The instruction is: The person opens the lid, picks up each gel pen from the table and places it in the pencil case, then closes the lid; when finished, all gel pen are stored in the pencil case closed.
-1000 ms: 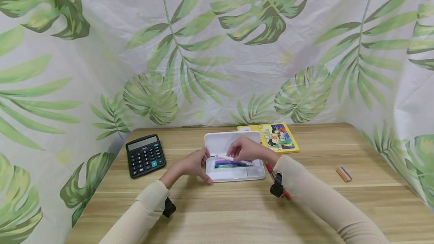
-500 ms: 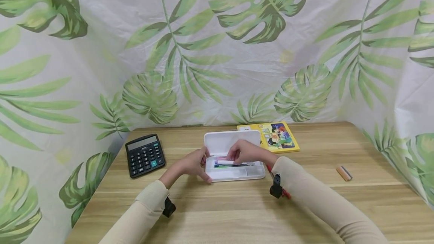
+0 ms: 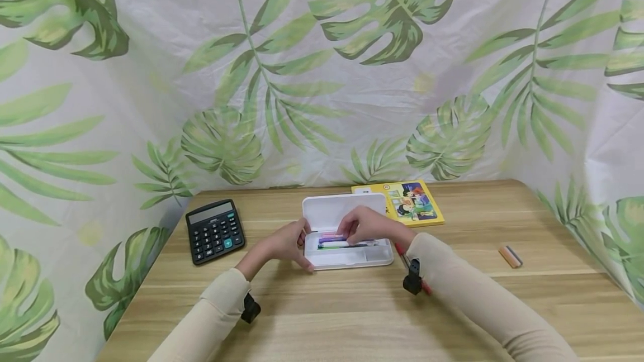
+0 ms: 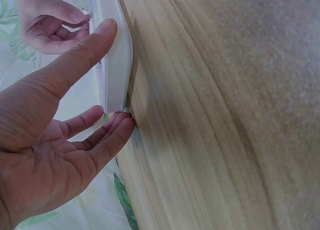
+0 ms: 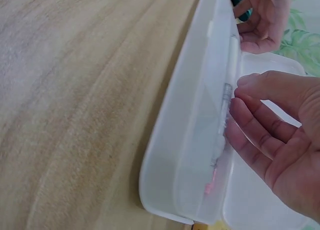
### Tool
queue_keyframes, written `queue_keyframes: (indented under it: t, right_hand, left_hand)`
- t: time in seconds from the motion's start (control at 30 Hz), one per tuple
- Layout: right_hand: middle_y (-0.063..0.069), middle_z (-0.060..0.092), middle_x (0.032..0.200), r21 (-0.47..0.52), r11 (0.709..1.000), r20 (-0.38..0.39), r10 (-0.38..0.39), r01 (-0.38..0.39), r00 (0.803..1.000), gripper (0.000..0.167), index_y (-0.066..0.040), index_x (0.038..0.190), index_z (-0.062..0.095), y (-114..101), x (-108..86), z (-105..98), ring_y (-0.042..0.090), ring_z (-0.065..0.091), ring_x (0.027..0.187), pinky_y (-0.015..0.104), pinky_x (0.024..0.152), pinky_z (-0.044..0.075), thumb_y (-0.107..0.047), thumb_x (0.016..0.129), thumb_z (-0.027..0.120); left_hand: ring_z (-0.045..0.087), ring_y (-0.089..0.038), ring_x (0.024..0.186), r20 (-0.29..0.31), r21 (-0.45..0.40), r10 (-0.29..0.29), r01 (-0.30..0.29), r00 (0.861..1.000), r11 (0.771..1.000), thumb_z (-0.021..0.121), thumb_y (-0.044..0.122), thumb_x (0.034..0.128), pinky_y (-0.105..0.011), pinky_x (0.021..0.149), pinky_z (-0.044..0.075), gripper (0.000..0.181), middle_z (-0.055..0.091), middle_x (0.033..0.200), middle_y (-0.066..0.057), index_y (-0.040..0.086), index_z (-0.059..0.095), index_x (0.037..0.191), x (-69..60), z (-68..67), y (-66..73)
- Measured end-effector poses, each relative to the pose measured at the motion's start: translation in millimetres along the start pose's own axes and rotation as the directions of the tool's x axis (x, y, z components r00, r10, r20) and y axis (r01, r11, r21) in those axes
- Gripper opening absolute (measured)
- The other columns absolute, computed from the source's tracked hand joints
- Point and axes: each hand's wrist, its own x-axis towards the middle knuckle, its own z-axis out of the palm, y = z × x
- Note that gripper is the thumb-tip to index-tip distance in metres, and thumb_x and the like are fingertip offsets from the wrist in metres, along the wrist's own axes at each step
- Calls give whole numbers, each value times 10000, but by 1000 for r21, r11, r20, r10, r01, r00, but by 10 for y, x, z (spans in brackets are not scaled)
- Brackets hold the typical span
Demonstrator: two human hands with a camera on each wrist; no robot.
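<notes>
A white pencil case (image 3: 332, 260) lies with its lid (image 3: 322, 209) raised at the back; several pens, purple, pink and green among them, lie inside. My left hand (image 3: 289, 241) grips the case's left end. In the left wrist view its thumb presses the front wall of the case (image 4: 119, 60), with fingertips at the end. My right hand (image 3: 366, 224) hangs over the pens, fingers bent loosely. The right wrist view puts its thumb and index tips beside a white marker (image 5: 233, 60), with nothing visible between them; whether they touch it, I cannot tell.
A black calculator (image 3: 215, 232) sits to the left of the case. Behind and right lies a yellow book (image 3: 413, 204). Something red (image 3: 425, 287) lies partly under the right wrist, and a small orange and blue block (image 3: 510, 257) is farther right.
The white marker, earlier raised and tilted in my right hand, has gone down among the other pens, and the fingers have come off it. My left hand has kept its place.
</notes>
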Motion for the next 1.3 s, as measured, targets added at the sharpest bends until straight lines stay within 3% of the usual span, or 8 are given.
queue_keyframes:
  t: [0.37, 0.83, 1.3]
  right_hand:
    - [105, 743, 961, 32, 998, -50, -50, 52, 998, 184, 8, 1075, 750, 23, -262, -214, 125, 662, 865, 252, 789, 558, -25, 894, 743]
    - [80, 743, 938, 52, 998, -96, -21, 26, 995, 181, 24, 1070, 739, 241, -718, -373, 117, 666, 854, 233, 771, 561, -48, 904, 741]
    - [108, 754, 930, 100, 993, -117, 69, -57, 991, 184, 40, 1050, 744, 426, -1079, -448, 120, 667, 838, 230, 733, 549, -52, 891, 747]
  left_hand:
    - [518, -219, 929, -2, 2, -9, 9, 1000, 1000, 999, 216, 622, -339, 820, 446, 813, 564, 1010, -117, -14, 489, 1212, 18, -4, -6]
    - [515, -212, 923, 6, 13, 4, -4, 1000, 1000, 994, 221, 632, -334, 822, 446, 807, 567, 1016, -126, -19, 487, 1212, 13, -9, -5]
    - [504, -205, 896, 7, 6, 18, -18, 1000, 1000, 997, 195, 624, -324, 801, 441, 804, 563, 997, -144, -33, 482, 1198, 7, -10, 1]
